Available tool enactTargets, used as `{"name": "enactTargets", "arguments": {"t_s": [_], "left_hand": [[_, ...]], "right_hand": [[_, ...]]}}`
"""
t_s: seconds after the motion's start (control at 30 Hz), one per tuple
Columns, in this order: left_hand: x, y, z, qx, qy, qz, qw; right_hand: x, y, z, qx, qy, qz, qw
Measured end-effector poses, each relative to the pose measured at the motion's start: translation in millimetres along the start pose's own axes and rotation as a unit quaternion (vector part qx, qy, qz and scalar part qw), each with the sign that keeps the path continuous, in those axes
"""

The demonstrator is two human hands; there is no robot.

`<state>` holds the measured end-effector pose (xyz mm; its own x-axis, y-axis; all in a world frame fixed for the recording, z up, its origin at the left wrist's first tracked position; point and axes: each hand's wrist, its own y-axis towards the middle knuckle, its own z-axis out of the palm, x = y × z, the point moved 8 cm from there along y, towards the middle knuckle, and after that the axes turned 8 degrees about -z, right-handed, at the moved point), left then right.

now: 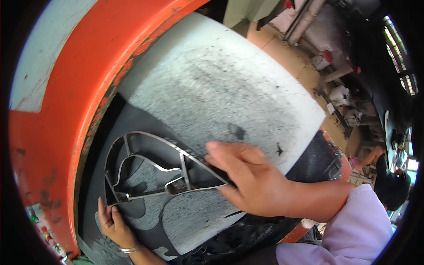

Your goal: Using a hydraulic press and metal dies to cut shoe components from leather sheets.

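Observation:
A metal cutting die (182, 165) with a curved outline, cross braces and a smaller shaped loop inside lies over a black sheet (152, 121). My right hand (256, 183) grips its pointed right end, the thumb below and the fingers above. At the lower left corner, the fingers of my left hand (115, 227) close on the die's edge. Cut-out gaps in the black sheet show the worn, grey-speckled white cutting board (225, 79) beneath. A small dark scrap (237, 131) rests on the board beyond my right hand.
An orange machine body (99, 57) curves along the left, close to my left hand. Black offcuts (212, 247) are heaped at the near edge. On the right are a tiled floor (282, 53), a red-lidded container (322, 59) and another person's arm (370, 157).

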<state>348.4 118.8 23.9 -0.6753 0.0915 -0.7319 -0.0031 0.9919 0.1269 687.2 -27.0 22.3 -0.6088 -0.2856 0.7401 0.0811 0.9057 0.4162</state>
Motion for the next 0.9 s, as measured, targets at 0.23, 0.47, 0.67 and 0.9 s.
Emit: {"name": "enactTargets", "arguments": {"t_s": [0.23, 0.47, 0.67, 0.9], "left_hand": [[-8, -8, 10, 0.027, 0.022, 0.017, 0.999], [0, -10, 6, 0.034, 0.003, 0.008, 0.999], [0, -14, 7, 0.028, -0.038, -0.019, 0.999], [-2, -15, 2, 0.010, -0.043, -0.014, 0.999]], "right_hand": [[4, -7, -2, 0.041, -0.055, 0.025, 0.997], [5, -9, 2, 0.035, -0.072, 0.053, 0.995], [8, -9, -2, 0.043, -0.082, 0.050, 0.994], [9, -6, -6, 0.041, -0.081, 0.038, 0.995]]}}
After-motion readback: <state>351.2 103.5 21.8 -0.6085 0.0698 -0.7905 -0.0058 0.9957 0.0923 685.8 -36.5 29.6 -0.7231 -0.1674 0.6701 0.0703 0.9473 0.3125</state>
